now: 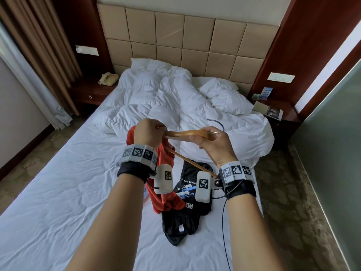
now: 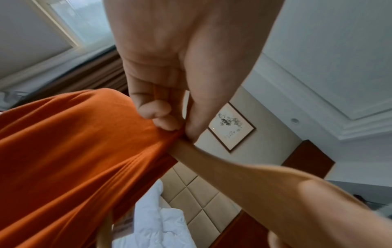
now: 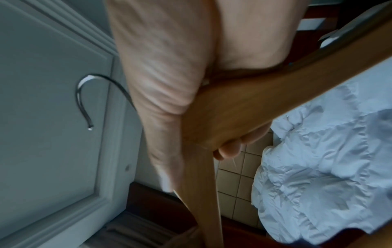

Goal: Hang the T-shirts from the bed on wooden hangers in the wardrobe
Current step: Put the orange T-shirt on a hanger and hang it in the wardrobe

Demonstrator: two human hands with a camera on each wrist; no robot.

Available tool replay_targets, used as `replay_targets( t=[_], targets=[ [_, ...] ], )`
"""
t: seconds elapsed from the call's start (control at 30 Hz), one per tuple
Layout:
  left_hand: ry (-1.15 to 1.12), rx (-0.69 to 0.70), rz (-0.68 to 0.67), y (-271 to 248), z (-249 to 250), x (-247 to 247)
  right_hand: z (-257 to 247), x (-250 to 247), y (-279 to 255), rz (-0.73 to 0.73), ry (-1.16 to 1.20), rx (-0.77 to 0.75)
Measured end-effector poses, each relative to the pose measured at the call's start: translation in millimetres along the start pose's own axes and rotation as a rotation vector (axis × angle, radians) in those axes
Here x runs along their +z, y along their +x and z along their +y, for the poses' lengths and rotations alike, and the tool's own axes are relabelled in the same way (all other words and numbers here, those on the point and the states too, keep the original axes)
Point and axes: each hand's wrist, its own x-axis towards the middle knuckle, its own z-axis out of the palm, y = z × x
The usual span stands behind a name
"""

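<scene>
I hold a wooden hanger (image 1: 185,133) above the bed. My right hand (image 1: 210,142) grips the hanger's middle (image 3: 229,107), and its metal hook (image 3: 83,99) sticks out past the fingers. My left hand (image 1: 148,132) pinches the orange T-shirt (image 1: 164,194) at the hanger's left arm (image 2: 222,169). The orange cloth (image 2: 70,159) hangs down from that pinch, covering the arm's tip. A black printed T-shirt (image 1: 185,214) lies crumpled on the sheet below my wrists.
A rumpled white duvet (image 1: 175,98) and pillows fill the head of the bed (image 1: 58,192). Dark wooden nightstands flank it, with a telephone (image 1: 108,78) on the left one. A glass partition (image 1: 332,143) stands at the right. A black cable (image 1: 224,231) trails from my right wrist.
</scene>
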Motion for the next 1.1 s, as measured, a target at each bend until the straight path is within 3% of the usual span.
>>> replay_targets(
  t=[0.23, 0.5, 0.73, 0.93, 1.1],
  targets=[
    [0.050, 0.142, -0.092, 24, 49, -8, -32, 12, 25, -0.046, -0.111, -0.085],
    [0.076, 0.338, -0.073, 45, 118, -31, -84, -5, 43, -0.058, -0.129, -0.165],
    [0.097, 0.468, -0.037, 35, 183, -45, -130, -21, 46, -0.054, -0.262, -0.247],
    [0.267, 0.580, -0.119, 29, 214, -57, -150, -45, 42, -0.018, -0.215, -0.304],
    [0.448, 0.453, -0.161, 30, 229, -66, -176, -54, 39, -0.044, -0.174, -0.329]
  ],
)
